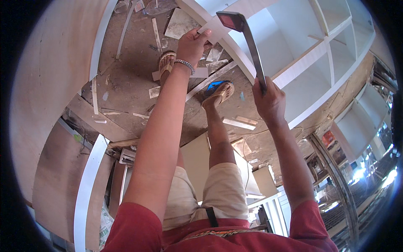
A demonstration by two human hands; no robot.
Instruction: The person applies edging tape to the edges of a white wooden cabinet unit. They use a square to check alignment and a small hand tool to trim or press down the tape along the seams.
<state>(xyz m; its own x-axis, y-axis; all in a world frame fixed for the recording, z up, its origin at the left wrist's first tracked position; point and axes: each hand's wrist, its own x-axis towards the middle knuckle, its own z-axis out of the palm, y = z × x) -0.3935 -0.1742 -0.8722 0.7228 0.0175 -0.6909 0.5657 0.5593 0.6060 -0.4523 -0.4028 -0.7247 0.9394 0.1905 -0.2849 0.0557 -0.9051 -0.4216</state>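
Observation:
My right hand [269, 100] is closed round the lower end of a hammer [252, 46]. The hammer has a slim dark handle and a boxy black head with a reddish face, raised over the white cabinet frame [247, 63]. Stretched out ahead, my left hand [194, 45] is closed at the end of a pale white board [220, 28], its thumb along the top. That board crosses the near corner of the frame. Whether a small item is also between the left fingers, I cannot tell.
Wood scraps [239, 123] and offcuts litter the dirt floor [134, 90] around my sandalled feet. A large curved wooden panel [54, 92] stands at left, near a white-edged strip [90, 193]. Another white cabinet [365, 122] and a weathered post [336, 180] are at right.

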